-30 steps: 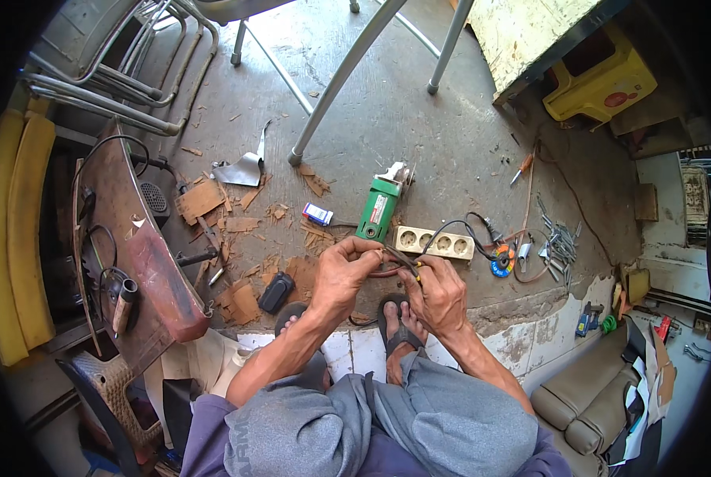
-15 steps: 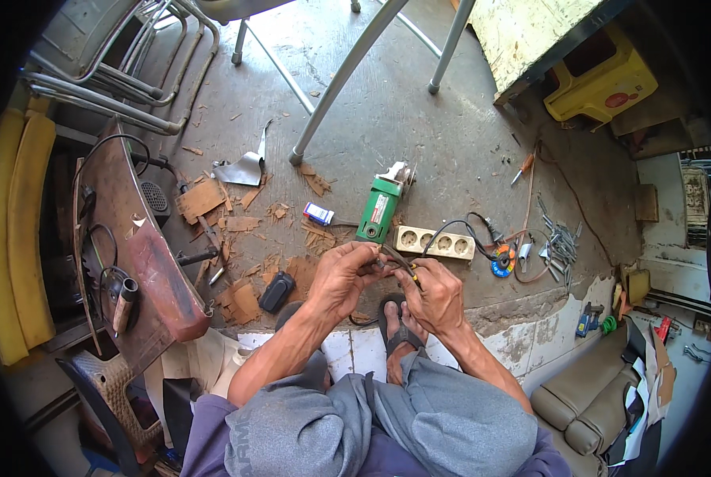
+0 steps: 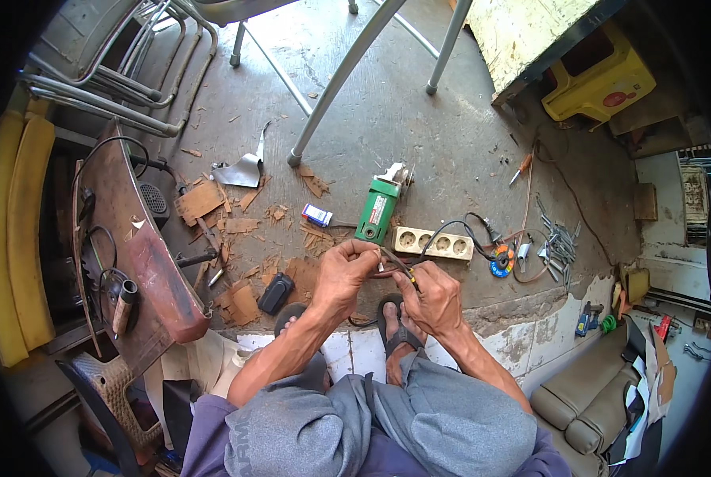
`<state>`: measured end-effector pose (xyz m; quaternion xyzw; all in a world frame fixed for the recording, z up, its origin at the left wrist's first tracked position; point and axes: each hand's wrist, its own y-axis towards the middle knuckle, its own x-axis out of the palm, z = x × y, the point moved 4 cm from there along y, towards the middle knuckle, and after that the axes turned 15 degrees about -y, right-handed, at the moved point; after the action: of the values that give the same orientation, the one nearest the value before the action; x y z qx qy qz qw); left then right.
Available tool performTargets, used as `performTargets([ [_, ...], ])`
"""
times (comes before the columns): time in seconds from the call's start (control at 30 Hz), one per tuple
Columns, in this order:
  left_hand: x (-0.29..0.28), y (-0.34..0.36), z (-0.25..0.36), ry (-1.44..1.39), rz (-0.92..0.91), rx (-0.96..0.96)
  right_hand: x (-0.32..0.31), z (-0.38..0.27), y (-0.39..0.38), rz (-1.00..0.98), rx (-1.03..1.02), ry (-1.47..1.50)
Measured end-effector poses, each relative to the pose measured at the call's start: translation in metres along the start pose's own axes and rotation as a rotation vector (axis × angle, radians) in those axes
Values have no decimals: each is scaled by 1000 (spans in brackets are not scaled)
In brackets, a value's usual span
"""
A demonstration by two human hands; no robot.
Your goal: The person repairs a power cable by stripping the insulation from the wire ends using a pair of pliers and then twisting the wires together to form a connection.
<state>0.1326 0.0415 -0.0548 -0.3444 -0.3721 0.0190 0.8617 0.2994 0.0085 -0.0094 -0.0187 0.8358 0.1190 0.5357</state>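
Note:
Between my hands a dark electrical cord (image 3: 393,259) is stretched, with a yellow band near the right hand. My left hand (image 3: 341,277) is closed in a pinch at the cord's upper left end. The cord also runs through the closed fingers of my right hand (image 3: 435,296). Just beyond lies a green angle grinder (image 3: 377,211), its metal head pointing away. A cream power strip (image 3: 432,243) sits to the grinder's right, and a black cable (image 3: 459,225) loops over it. The fingers partly hide the cord's ends.
Brown wood scraps (image 3: 238,300) litter the floor at left, near a black case-like object (image 3: 276,292) and a small blue-and-white box (image 3: 317,215). At right are metal rods (image 3: 560,245), an orange-handled screwdriver (image 3: 521,168) and a colourful disc (image 3: 501,261). A grey chair leg (image 3: 331,99) stands ahead.
My left hand has shifted slightly left and its fingers have drawn away from the right hand's. More of the cord now shows between them.

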Motion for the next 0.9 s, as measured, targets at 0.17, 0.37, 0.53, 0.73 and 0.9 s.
performTargets([
  [0.17,5,-3,3,100,-4,35,2,1,-1,-32,-5,-32],
  [0.37,12,-5,2,149,-41,82,2,1,-1,-27,12,-95],
  [0.53,7,-2,-1,200,-51,81,0,0,-1,-25,19,-121],
  [0.73,5,-2,1,286,-73,136,1,2,-4,-33,8,-80],
  [0.9,7,-4,2,325,-53,130,2,3,-3,-47,36,-17],
])
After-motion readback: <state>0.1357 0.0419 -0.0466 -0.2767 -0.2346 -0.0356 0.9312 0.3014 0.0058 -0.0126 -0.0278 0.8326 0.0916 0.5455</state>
